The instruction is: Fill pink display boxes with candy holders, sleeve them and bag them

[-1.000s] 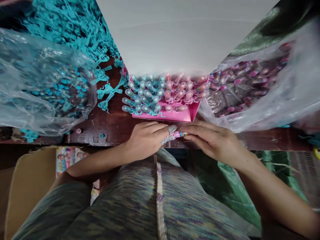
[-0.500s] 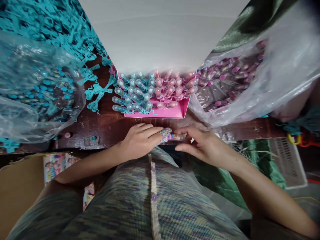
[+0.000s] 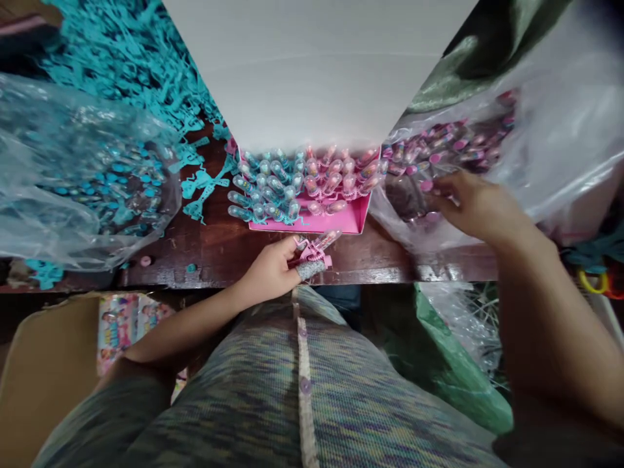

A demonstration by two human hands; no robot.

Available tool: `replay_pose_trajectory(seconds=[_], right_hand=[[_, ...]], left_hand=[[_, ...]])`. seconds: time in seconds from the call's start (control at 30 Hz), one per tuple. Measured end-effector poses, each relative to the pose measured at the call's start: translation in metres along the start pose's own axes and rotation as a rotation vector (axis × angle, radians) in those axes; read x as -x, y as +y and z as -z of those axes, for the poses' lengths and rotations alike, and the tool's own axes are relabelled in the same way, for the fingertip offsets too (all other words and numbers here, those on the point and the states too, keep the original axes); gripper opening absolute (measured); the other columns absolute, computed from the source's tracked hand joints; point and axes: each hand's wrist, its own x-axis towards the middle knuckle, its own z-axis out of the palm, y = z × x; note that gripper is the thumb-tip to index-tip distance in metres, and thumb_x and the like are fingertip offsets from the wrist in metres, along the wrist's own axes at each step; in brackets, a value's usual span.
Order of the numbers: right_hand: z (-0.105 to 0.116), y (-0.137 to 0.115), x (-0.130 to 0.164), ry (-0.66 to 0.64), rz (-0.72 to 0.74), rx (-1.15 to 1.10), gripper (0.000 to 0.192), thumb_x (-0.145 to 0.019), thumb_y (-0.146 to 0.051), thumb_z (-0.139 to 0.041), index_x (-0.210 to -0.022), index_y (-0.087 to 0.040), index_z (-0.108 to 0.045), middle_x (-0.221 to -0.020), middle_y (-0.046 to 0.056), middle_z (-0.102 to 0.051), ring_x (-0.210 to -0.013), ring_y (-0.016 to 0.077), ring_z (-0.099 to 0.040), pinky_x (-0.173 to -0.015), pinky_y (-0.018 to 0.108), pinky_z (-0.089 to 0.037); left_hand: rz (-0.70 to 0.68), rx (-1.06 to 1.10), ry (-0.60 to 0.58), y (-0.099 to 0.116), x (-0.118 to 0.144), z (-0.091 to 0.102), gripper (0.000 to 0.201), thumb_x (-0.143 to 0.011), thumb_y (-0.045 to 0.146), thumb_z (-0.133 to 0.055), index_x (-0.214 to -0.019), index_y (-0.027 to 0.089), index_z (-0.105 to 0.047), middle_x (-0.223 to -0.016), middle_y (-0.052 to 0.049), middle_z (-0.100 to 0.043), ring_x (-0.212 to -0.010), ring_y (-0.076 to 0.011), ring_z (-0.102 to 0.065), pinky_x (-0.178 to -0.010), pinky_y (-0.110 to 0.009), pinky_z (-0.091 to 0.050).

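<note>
Left hand [image 3: 273, 268] pinches pink tube [image 3: 327, 239] in front of box [image 3: 351, 222]. Right hand [image 3: 475, 203] at bag [image 3: 546, 172], right of box; cannot tell if fingers hold anything.

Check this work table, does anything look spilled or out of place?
A small pink piece and a small blue piece lie loose near the front edge of the table, left of the left hand; they look like stray caps, though too small to be sure.

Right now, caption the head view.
Left hand holds a pink-trimmed tube before the box; right hand at a bag of pink-capped tubes.
</note>
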Motion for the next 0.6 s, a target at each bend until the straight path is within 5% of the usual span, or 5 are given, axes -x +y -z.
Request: replay_pose_trajectory(seconds=[0.07,0.13,0.27,0.5,0.6], right_hand=[[0.009,-0.049,0.013,0.07,-0.044,-0.059,0.032,-0.103,-0.051,-0.06,-0.105,-0.021,-0.071,-0.093,0.012,-0.075,-0.074,0.0227,-0.069,-0.066,0.036,-0.055],[0.015,-0.103,0.026,0.094,0.057,-0.237,0.019,-0.1,-0.04,-0.071,-0.109,-0.023,-0.07,-0.094,0.008,-0.076,-0.075,0.0189,-0.071,-0.064,0.03,-0.057],[0.007,-0.175,0.039,-0.044,0.262,-0.525,0.022,-0.102,-0.027,-0.069,-0.124,-0.028,-0.07,-0.114,0.005,-0.08,-0.102,0.0211,-0.078,-0.089,0.036,-0.065],[-0.008,-0.189,0.039,-0.008,0.27,-0.454,0.026,-0.103,-0.027,-0.068,-0.129,-0.023,-0.071,-0.121,0.01,-0.08,-0.112,0.0232,-0.077,-0.099,0.039,-0.064],[-0.015,-0.193,0.038,-0.038,0.221,-0.526,0.021,-0.106,-0.036,-0.065,-0.115,-0.02,-0.075,-0.102,0.008,-0.082,-0.092,0.0202,-0.079,-0.083,0.031,-0.065]], left_hand=[[0.05,0.029,0.015,0.001,-0.001,0.002,0.036,-0.088,0.044,-0.083,-0.108,0.017,-0.07,-0.106,-0.008,-0.081,-0.095,-0.0212,-0.077,-0.09,-0.038,-0.064],[0.062,0.041,0.022,0.003,-0.003,0.004,0.034,-0.085,0.043,-0.084,-0.101,0.018,-0.069,-0.102,-0.006,-0.08,-0.092,-0.0196,-0.075,-0.088,-0.037,-0.063],[0.041,0.069,-0.027,0.007,-0.007,0.006,0.028,-0.086,0.04,-0.081,-0.099,0.019,-0.068,-0.099,-0.004,-0.079,-0.09,-0.0186,-0.074,-0.087,-0.035,-0.062],[-0.152,-0.145,-0.033,0.003,-0.002,0.01,0.016,-0.094,0.031,-0.073,-0.101,0.018,-0.068,-0.095,-0.003,-0.077,-0.085,-0.0167,-0.071,-0.079,-0.029,-0.058],[-0.368,-0.435,0.057,-0.001,0.001,0.016,0.01,-0.098,0.027,-0.07,-0.095,0.017,-0.066,-0.092,-0.004,-0.074,-0.083,-0.0166,-0.069,-0.075,-0.028,-0.056]])
